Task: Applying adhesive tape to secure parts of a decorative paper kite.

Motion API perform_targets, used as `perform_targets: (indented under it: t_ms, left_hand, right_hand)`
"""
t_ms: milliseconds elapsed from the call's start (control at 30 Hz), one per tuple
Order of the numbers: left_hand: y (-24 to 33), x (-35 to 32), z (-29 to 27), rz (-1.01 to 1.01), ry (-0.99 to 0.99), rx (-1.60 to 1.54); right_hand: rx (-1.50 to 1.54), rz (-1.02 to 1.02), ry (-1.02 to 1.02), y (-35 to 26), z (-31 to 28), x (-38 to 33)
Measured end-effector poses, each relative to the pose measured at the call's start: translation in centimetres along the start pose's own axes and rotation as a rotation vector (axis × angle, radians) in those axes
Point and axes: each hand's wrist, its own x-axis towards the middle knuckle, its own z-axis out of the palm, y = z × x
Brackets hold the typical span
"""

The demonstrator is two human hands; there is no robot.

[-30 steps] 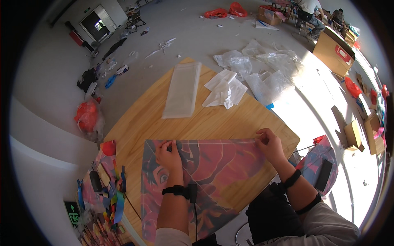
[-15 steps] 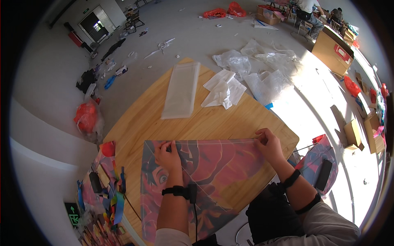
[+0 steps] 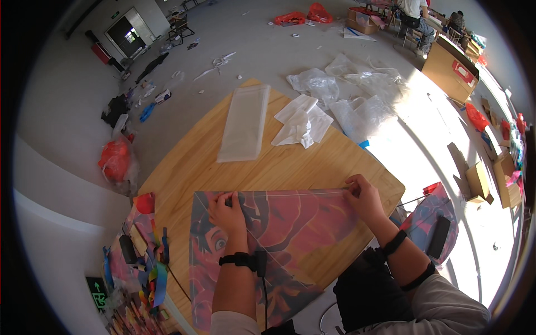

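Observation:
A thin printed fabric sheet [image 3: 301,229], red and dark with a cartoon face and pale seam lines, lies spread on the wooden table [image 3: 184,162] and hangs past its near side. My left hand [image 3: 228,215] is closed at the sheet's far edge, toward its left end, fingers bent over the fabric. At the far right corner my right hand [image 3: 365,198] pinches the same edge between thumb and fingers. That far edge runs nearly straight between the two hands. My left forearm covers part of the printed face.
Farther back on the table lie a stack of clear plastic sleeves [image 3: 244,123] and crumpled white plastic [image 3: 304,123]. Colourful fabric and ribbons [image 3: 151,262] hang at the left. Plastic sheeting [image 3: 363,106] and a cardboard box [image 3: 451,70] sit on the floor; people work at the far right.
The whole view has shifted very slightly. Both hands keep their places on the fabric's far edge, with only a tiny change in the right fingers.

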Motion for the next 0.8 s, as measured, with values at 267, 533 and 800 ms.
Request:
perform_targets:
  t_ms: [267,533,800]
  left_hand:
    - [0.26,-0.04,-0.35,0.012,-0.009,-0.004]
    - [0.41,-0.09,-0.35,0.01,-0.008,0.019]
    - [0.64,-0.11,-0.56,0.012,-0.012,0.002]
  right_hand:
    - [-0.031,-0.03,-0.03,0.46,-0.06,0.06]
    - [-0.066,-0.047,-0.033,0.3,-0.04,0.16]
    - [-0.054,-0.06,-0.05,0.3,-0.16,0.29]
